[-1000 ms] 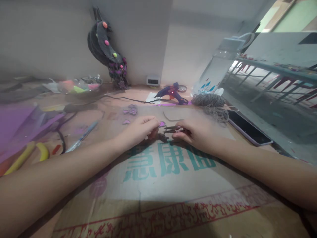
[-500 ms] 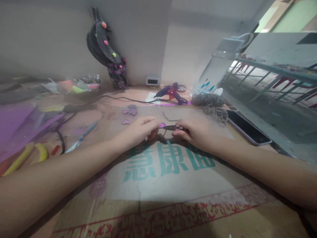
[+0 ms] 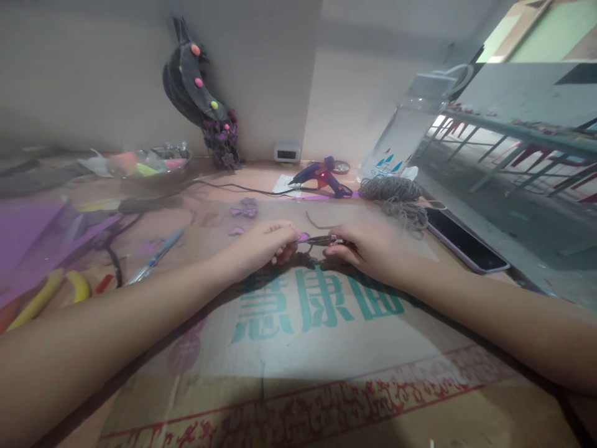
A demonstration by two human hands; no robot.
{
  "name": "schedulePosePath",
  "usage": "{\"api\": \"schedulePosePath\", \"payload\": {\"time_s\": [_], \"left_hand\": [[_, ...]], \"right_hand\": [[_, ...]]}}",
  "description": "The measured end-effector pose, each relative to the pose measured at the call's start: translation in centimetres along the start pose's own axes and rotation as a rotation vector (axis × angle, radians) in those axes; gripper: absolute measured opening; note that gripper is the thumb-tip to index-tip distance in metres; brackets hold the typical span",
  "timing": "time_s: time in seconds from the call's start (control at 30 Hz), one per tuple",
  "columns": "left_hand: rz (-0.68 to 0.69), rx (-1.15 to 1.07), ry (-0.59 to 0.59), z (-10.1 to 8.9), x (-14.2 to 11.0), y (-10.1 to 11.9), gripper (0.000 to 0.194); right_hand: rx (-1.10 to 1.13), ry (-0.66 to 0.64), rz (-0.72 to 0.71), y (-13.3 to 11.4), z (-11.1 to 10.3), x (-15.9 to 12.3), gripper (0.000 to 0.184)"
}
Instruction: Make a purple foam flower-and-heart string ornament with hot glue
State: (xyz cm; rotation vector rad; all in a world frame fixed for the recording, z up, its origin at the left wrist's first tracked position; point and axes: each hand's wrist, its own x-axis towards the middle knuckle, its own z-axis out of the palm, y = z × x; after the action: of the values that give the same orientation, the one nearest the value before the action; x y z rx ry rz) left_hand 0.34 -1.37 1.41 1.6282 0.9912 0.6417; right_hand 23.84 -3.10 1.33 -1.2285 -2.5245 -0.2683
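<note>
Well, a small purple piece (image 3: 303,237) sits pinched in the left hand (image 3: 276,241) above the printed cardboard (image 3: 298,364), the tips of the scissors (image 3: 321,241) right at it — those scissors gripped in the right hand (image 3: 353,246), blades close together. Just beyond lie more purple pieces (image 3: 249,208), then a glue gun (image 3: 321,174) and some grey yarn (image 3: 392,190). Leftward, a bowl (image 3: 180,172) holds a jumble of orange, yellow-green and pink bits, rather blurred. Behind the yarn stands a clear bottle (image 3: 398,134) — how full, I can't tell.
</note>
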Motion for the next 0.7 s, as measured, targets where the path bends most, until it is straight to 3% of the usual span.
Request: {"api": "schedulePosePath", "payload": {"time_s": [0.27, 0.5, 0.7], "left_hand": [[0.009, 0.045, 0.015, 0.02, -0.06, 0.07, 0.031], [-0.035, 0.037, 0.038, -0.05, -0.07, -0.11, 0.032], [-0.008, 0.056, 0.039, -0.06, -0.09, -0.16, 0.033]], "right_hand": [[0.016, -0.014, -0.012, 0.05, 0.07, 0.03, 0.028], [0.131, 0.133, -0.082, -0.08, 0.14, -0.73, 0.04], [0.083, 0.161, -0.151, -0.17, 0.08, -0.56, 0.04]]}}
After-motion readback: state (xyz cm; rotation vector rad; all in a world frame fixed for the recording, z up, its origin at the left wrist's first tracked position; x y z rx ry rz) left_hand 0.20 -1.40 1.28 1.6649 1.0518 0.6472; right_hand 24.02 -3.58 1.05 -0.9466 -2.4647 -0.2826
